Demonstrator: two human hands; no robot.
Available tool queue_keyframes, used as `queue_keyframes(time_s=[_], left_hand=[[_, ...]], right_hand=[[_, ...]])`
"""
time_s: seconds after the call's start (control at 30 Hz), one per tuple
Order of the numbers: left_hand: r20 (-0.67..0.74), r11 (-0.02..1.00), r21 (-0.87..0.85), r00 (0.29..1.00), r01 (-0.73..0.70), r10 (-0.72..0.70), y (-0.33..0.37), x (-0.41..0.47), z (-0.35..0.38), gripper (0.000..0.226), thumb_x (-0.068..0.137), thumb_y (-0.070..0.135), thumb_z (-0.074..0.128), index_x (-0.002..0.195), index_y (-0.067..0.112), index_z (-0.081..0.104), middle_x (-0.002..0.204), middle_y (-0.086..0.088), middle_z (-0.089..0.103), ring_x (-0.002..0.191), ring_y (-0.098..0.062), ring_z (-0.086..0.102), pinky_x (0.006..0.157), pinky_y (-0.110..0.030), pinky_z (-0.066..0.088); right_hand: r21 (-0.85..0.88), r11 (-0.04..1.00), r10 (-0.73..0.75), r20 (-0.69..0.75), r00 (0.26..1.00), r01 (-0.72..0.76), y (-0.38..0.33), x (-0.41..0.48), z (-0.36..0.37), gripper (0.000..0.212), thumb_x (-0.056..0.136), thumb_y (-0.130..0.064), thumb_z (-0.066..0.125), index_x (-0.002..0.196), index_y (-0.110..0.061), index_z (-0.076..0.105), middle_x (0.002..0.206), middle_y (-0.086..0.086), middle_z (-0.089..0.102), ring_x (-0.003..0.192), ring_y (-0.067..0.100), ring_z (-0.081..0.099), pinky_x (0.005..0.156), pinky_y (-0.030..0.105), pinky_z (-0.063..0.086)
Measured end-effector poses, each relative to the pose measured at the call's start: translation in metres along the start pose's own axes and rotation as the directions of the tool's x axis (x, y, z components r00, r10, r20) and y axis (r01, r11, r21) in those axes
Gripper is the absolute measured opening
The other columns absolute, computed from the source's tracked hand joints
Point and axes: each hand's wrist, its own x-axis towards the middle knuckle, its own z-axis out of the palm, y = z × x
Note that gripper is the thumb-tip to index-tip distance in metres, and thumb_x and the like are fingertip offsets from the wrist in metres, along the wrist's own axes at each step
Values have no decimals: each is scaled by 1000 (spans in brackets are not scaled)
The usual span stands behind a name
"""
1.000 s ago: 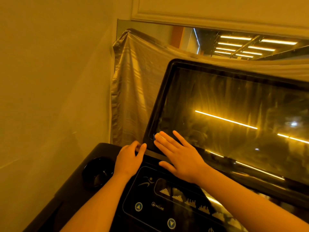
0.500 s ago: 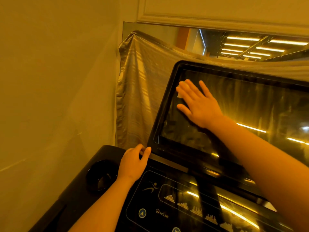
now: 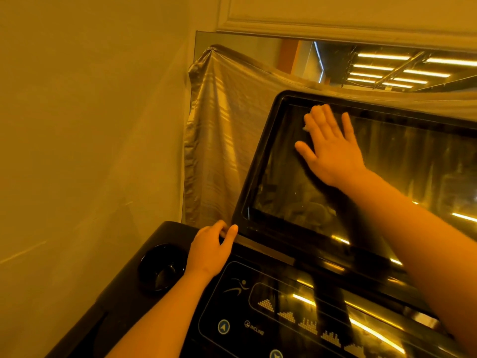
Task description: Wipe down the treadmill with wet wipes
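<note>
The treadmill console (image 3: 165, 233) fills the lower right, with a large dark glossy screen (image 3: 413, 161) tilted up behind a button panel (image 3: 258, 306). My right hand (image 3: 330, 146) lies flat, fingers straight, near the screen's upper left corner, pressing a pale wet wipe (image 3: 308, 120) whose edge shows beside the fingers. My left hand (image 3: 211, 249) rests on the console at the screen's lower left corner, fingers curled over the back edge, thumb on the metal strip.
A round cup holder (image 3: 162, 267) sits in the console left of my left hand. A grey plastic sheet (image 3: 219, 151) hangs behind the treadmill over a mirror (image 3: 387, 65). A plain wall (image 3: 90, 125) stands close on the left.
My right hand has slid with the wipe from the screen's lower left corner up to its upper left part. My left hand has stayed in place on the console.
</note>
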Motion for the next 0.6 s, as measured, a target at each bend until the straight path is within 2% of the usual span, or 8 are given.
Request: queue_keyframes(time_s=[0.1, 0.17, 0.37, 0.6], left_hand=[[-5, 1000, -13, 1000, -11, 11, 2, 0, -1, 41, 96, 55, 37, 94, 22, 61, 87, 8, 62, 79, -7, 57, 65, -25, 45], [-2, 1000, -7, 1000, -12, 12, 2, -1, -1, 39, 96, 54, 37, 94, 23, 61, 86, 7, 62, 77, -7, 57, 62, -24, 42], [-7, 1000, 26, 1000, -5, 5, 4, -1, -1, 43, 96, 56, 35, 93, 21, 60, 81, 3, 62, 71, -11, 57, 60, -30, 45], [0, 1000, 0, 1000, 0, 0, 4, -1, -3, 41, 98, 53, 37, 98, 19, 61, 94, -2, 66, 85, -17, 61, 74, -40, 53]], right_hand=[[40, 987, -155, 6, 988, 155, -21, -50, 12, 74, 95, -59, 10, 154, -15, 18, 162, 6, 9, 149, 19, -2, 118, 41, -10], [40, 970, -240, 37, 970, 239, -37, -84, 24, 74, 95, -59, 13, 152, -13, 27, 160, 7, 18, 149, 22, 7, 119, 45, 0], [48, 912, -409, 140, 902, 407, -62, -154, 46, 67, 100, -57, 21, 152, -16, 27, 160, 3, 18, 149, 20, 8, 118, 45, 4], [-13, 894, -444, 113, 889, 449, -48, -146, 41, 62, 101, -55, 19, 150, -18, 33, 157, 2, 26, 148, 19, 16, 118, 46, 7]])
